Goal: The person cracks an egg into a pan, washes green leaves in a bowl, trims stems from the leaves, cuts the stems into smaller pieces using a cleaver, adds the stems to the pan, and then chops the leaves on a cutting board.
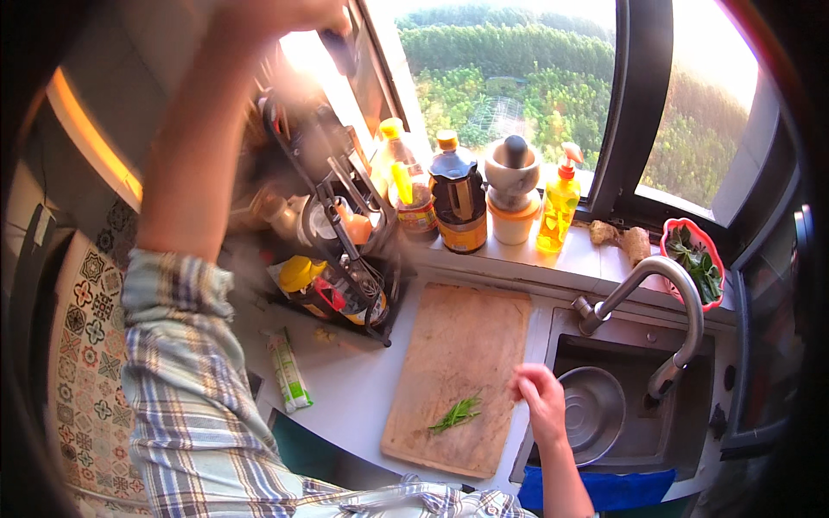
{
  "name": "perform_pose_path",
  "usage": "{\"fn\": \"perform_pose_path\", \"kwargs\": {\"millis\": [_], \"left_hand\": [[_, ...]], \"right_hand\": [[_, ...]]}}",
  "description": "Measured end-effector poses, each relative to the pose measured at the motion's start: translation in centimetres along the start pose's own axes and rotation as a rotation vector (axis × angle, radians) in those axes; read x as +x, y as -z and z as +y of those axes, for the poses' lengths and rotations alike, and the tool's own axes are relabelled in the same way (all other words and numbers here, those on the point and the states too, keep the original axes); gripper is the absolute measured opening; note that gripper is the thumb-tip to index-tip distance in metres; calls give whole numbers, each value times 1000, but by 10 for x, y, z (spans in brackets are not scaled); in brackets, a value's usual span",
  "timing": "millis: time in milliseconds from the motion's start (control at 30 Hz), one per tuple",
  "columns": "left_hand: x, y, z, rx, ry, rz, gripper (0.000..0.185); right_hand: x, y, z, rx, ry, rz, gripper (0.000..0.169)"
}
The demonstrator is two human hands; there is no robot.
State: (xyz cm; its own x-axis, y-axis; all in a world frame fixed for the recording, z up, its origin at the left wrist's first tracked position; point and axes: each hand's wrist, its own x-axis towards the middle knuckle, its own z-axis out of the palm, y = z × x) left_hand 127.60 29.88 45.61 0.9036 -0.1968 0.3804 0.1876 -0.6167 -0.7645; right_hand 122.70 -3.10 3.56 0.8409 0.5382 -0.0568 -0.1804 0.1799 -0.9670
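My left hand (307,14) is raised at the top edge of the view, partly cut off and blurred, above the dark rack (285,139). A dark blurred shape lies just below its fingers; whether the hand holds it cannot be made out. My right hand (543,398) hovers between the wooden cutting board (463,349) and the sink, its fingers loosely curled together with nothing visible in them. A small bunch of cut green stalks (456,414) lies on the lower part of the board.
Under the curved faucet (673,272), a metal basin (592,414) sits in the sink (673,414). Along the windowsill stand a dark sauce bottle (458,201), a stone mortar (511,171) and a yellow pump bottle (558,207). A green-white packet (288,372) lies left of the board.
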Motion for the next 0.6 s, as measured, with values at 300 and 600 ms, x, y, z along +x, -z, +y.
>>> {"fn": "perform_pose_path", "kwargs": {"millis": [300,600], "left_hand": [[-200,18,162,-1001,436,463,30],[-376,-70,404,-1825,617,-299,39]], "right_hand": [[70,-151,-120,1069,213,-501,62],[-26,-35,24,8,-151,375,12]]}}
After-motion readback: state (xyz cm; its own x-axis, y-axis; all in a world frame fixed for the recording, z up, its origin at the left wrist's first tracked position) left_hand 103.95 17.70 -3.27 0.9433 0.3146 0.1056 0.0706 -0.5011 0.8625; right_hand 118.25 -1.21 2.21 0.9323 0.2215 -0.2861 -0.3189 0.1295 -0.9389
